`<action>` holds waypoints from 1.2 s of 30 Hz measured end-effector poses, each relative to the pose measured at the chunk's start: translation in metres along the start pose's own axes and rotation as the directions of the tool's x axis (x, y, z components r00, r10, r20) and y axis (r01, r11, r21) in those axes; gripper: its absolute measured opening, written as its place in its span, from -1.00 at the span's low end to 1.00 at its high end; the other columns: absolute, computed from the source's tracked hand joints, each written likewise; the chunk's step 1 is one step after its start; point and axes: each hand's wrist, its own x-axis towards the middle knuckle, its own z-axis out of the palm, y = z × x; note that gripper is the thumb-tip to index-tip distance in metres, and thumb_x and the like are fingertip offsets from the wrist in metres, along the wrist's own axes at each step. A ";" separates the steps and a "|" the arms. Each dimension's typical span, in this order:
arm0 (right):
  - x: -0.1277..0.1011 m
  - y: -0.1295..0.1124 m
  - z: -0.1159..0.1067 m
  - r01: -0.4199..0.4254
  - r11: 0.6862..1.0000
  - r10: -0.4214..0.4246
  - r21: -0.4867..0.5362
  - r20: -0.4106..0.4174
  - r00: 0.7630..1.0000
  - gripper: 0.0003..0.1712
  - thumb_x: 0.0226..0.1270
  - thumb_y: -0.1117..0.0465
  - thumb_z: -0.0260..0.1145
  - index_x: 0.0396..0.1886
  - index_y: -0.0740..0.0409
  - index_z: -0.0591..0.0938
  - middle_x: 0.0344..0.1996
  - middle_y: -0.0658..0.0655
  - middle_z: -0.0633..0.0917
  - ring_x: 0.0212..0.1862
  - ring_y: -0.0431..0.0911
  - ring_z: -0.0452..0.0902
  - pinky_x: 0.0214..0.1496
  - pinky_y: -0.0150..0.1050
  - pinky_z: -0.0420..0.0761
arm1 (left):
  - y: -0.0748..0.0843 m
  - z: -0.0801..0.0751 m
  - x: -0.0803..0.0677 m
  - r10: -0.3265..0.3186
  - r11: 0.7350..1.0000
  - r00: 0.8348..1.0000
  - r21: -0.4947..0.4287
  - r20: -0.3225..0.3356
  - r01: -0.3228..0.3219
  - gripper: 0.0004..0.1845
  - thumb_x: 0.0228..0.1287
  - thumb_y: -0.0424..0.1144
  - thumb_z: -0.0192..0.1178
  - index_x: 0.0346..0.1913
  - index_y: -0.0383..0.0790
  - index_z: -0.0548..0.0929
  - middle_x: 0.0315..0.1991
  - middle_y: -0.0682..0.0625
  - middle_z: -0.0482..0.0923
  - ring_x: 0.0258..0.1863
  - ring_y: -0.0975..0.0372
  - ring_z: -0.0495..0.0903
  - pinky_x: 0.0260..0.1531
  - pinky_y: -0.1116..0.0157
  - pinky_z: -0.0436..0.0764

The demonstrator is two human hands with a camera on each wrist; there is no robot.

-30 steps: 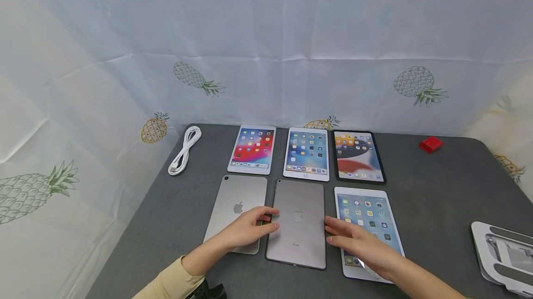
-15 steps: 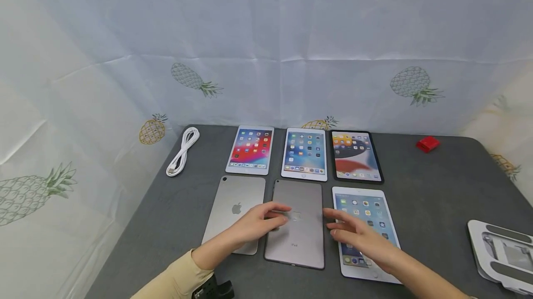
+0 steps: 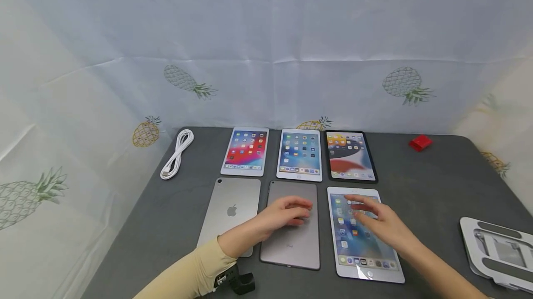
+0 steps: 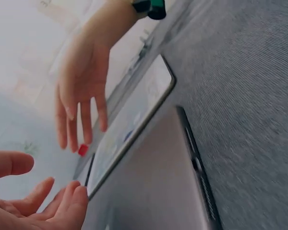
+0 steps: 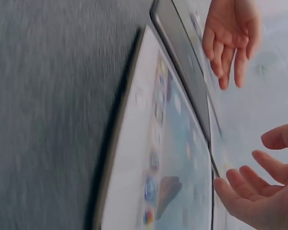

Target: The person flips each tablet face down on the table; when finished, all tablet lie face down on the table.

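My left hand (image 3: 283,218) hovers with loosely bent fingers over a dark grey tablet (image 3: 290,248) lying back up in the front row. Over a white-framed tablet (image 3: 347,243), screen up and lit, hangs my right hand (image 3: 383,222), its fingers spread. The right wrist view shows that hand (image 5: 264,191) above the screen, with a hand's reflection in the glass. Neither hand holds anything. To the left lies a silver tablet (image 3: 231,202), also back up, partly covered by my left forearm.
Behind are three lit tablets: a white one with a red screen (image 3: 244,151), a white one with a blue screen (image 3: 299,154) and a black-framed one (image 3: 350,156). A coiled white cable (image 3: 178,153), a red object (image 3: 420,142) and a white folding stand (image 3: 497,255) lie around.
My left hand has moved right, from the grey tablet's left edge to over its middle. My right hand has gone right and away from me, over the white tablet's screen. The view has shifted slightly.
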 end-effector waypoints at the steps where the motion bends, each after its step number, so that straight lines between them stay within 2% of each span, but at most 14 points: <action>1: 0.000 0.003 -0.003 0.015 0.999 -0.016 -0.037 -0.026 1.000 -0.51 0.44 0.22 0.21 0.33 0.10 0.46 0.23 0.29 0.51 0.18 0.26 0.46 -0.06 0.09 0.59 | 0.000 0.003 0.003 -0.006 1.000 1.000 -0.015 0.005 0.006 -0.63 0.36 -0.32 0.17 0.19 -0.36 0.55 0.14 -0.16 0.55 0.03 0.14 0.60 0.03 0.21 0.60; 4: -0.001 0.011 -0.013 0.011 0.992 -0.020 -0.122 -0.076 0.997 -0.49 0.43 0.23 0.22 0.34 0.09 0.44 0.22 0.30 0.50 0.16 0.27 0.46 -0.13 0.01 0.60 | 0.002 0.011 0.010 -0.033 0.997 0.999 -0.066 0.019 0.034 -0.60 0.36 -0.34 0.16 0.22 -0.39 0.52 0.17 -0.18 0.53 0.05 0.14 0.58 0.06 0.20 0.58; 9: -0.006 0.024 -0.029 -0.068 0.982 0.054 -0.174 -0.084 0.995 -0.42 0.45 0.14 0.21 0.39 0.18 0.35 0.26 0.38 0.43 0.18 0.30 0.40 -0.11 0.12 0.58 | 0.005 0.025 0.020 -0.093 0.979 0.995 -0.179 0.031 0.097 -0.52 0.36 -0.36 0.15 0.30 -0.44 0.41 0.19 -0.19 0.46 0.13 0.10 0.50 0.15 0.15 0.52; 12: -0.010 0.030 -0.037 -0.117 0.980 0.109 -0.158 -0.054 0.993 -0.37 0.48 0.08 0.18 0.42 0.25 0.29 0.28 0.41 0.40 0.19 0.30 0.38 -0.07 0.10 0.57 | 0.006 0.032 0.022 -0.135 0.961 0.990 -0.239 0.030 0.138 -0.47 0.34 -0.37 0.15 0.32 -0.45 0.35 0.14 -0.16 0.46 0.14 0.07 0.47 0.18 0.14 0.49; 15: -0.014 0.036 -0.044 -0.154 0.983 0.154 -0.099 -0.003 0.988 -0.34 0.50 0.08 0.14 0.42 0.35 0.23 0.29 0.45 0.36 0.18 0.28 0.41 -0.09 -0.11 0.61 | 0.007 0.037 0.023 -0.160 0.949 0.986 -0.269 0.036 0.164 -0.47 0.32 -0.38 0.15 0.31 -0.47 0.34 0.09 -0.14 0.47 0.13 0.06 0.47 0.19 0.12 0.48; 18: -0.018 0.039 -0.049 -0.214 0.977 0.214 -0.004 0.061 0.975 -0.31 0.53 0.09 0.10 0.43 0.43 0.15 0.33 0.51 0.26 0.20 0.29 0.40 -0.08 -0.17 0.66 | 0.005 0.040 0.024 -0.178 0.945 0.983 -0.270 0.044 0.184 -0.49 0.32 -0.38 0.15 0.29 -0.47 0.35 0.04 -0.13 0.48 0.08 0.08 0.48 0.17 0.14 0.49; 24: -0.019 0.043 -0.054 -0.340 0.936 0.325 0.094 0.141 0.935 -0.23 0.55 0.06 0.08 0.46 0.47 0.04 0.38 0.55 0.11 0.25 0.33 0.31 0.04 0.03 0.62 | 0.001 0.041 0.026 -0.193 0.947 0.980 -0.251 0.054 0.200 -0.50 0.33 -0.35 0.15 0.27 -0.48 0.37 0.00 -0.10 0.50 -0.01 0.14 0.51 0.14 0.17 0.51; 31: -0.017 0.046 -0.054 -0.390 0.911 0.367 0.136 0.168 0.915 -0.20 0.55 0.03 0.06 0.47 0.47 -0.01 0.41 0.55 0.05 0.29 0.35 0.23 0.06 0.06 0.60 | -0.002 0.042 0.029 -0.176 0.953 0.983 -0.242 0.051 0.184 -0.52 0.34 -0.37 0.14 0.26 -0.49 0.39 0.05 -0.16 0.52 0.01 0.12 0.54 0.13 0.17 0.53; 36: -0.015 0.046 -0.053 -0.391 0.911 0.369 0.132 0.167 0.914 -0.19 0.54 0.02 0.07 0.47 0.47 0.01 0.40 0.54 0.07 0.26 0.31 0.30 0.05 0.04 0.61 | -0.004 0.042 0.032 -0.174 0.961 0.984 -0.212 0.028 0.176 -0.54 0.35 -0.37 0.14 0.25 -0.49 0.41 0.05 -0.18 0.54 0.04 0.07 0.57 0.10 0.15 0.56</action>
